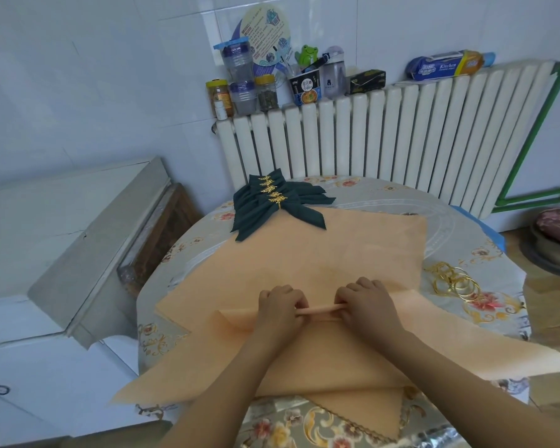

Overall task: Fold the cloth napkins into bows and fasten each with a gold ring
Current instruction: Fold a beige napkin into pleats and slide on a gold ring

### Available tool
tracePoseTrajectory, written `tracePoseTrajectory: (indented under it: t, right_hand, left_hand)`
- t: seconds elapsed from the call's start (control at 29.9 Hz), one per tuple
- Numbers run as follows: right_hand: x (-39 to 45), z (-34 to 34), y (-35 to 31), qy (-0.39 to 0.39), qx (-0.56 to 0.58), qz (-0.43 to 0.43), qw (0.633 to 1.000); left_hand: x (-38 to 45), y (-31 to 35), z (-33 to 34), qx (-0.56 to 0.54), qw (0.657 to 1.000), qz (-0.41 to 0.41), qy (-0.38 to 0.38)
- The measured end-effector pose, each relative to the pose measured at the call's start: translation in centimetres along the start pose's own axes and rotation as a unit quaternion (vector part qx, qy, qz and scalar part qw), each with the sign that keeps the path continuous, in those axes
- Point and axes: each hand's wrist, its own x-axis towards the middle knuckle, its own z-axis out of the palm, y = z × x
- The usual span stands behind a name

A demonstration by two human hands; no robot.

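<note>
A stack of peach cloth napkins [320, 250] covers the middle of the round table [485, 318]. The top peach napkin [317, 309] is pleated into a narrow ridge across its middle. My left hand [280, 307] grips the ridge's left part, fingers curled over it. My right hand [366, 302] grips the right part the same way, a short span of fold showing between them. Several dark green napkin bows [272, 205], each held by a gold leaf ring, lie in a pile at the table's far side. Loose gold rings [455, 282] sit on the table to the right.
A white radiator [385, 143] stands behind the table with jars, bottles and boxes on top. A white cabinet [62, 240] is at the left. A stool with a cushion [556, 234] sits at the far right. The floral tablecloth hangs over the near edge.
</note>
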Motion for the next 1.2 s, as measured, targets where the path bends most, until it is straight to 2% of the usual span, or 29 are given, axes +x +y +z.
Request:
tracePoseTrajectory:
  t: [0.07,0.17,0.23,0.4,0.6,0.73,0.8,0.87,0.94,1.0,1.07,1.2]
  right_hand:
    - [-0.7,-0.4,0.1,-0.011,0.044,-0.002,0.999]
    - [-1.6,-1.2,0.2,-0.1,0.034,-0.007,0.994]
    - [-2.2,-1.4,0.2,-0.128,0.041,-0.003,0.991]
    - [-2.2,-1.3,0.4,-0.145,0.081,0.046,0.985]
    - [-2.2,-1.1,-0.4,-0.152,0.032,0.087,0.984]
    - [-1.9,-1.5,-0.6,-0.179,0.025,0.099,0.979]
    - [-1.9,-1.7,-0.7,-0.167,0.002,0.072,0.983]
    - [-2.4,-1.9,-0.7,-0.13,-0.008,0.049,0.99]
    - [-3.1,-1.9,-0.6,-0.077,0.014,0.032,0.996]
    - [-3.9,-2.4,-0.7,-0.061,0.052,0.021,0.997]
    - [-4.9,-3.0,-0.9,-0.085,0.065,0.012,0.994]
    - [-6.1,-3.8,-0.7,-0.173,0.07,-0.011,0.982]
  left_hand:
    - [-0.9,-0.3,0.0,-0.018,1.0,0.008,-0.011]
    - [-1.9,-0.9,-0.2,-0.041,0.997,0.013,-0.067]
    - [-2.8,-1.3,-0.3,-0.075,0.993,0.005,-0.095]
    - [-3.5,-1.3,-0.9,-0.159,0.984,-0.019,-0.082]
    - [-2.3,0.1,-0.6,-0.032,0.991,-0.09,-0.092]
    - [-1.6,0.3,-1.4,-0.045,0.983,-0.115,-0.133]
    - [-1.6,0.6,-1.8,-0.007,0.986,-0.091,-0.14]
    - [-2.0,1.0,-1.8,0.037,0.991,-0.05,-0.115]
    - [-2.9,1.0,-1.6,0.027,0.997,-0.013,-0.067]
    - [-4.3,1.0,-1.5,-0.005,0.999,0.012,-0.031]
    - [-5.8,0.8,-1.6,-0.019,0.999,0.025,-0.04]
    - [-7.8,0.5,-1.8,0.0,0.992,0.049,-0.118]
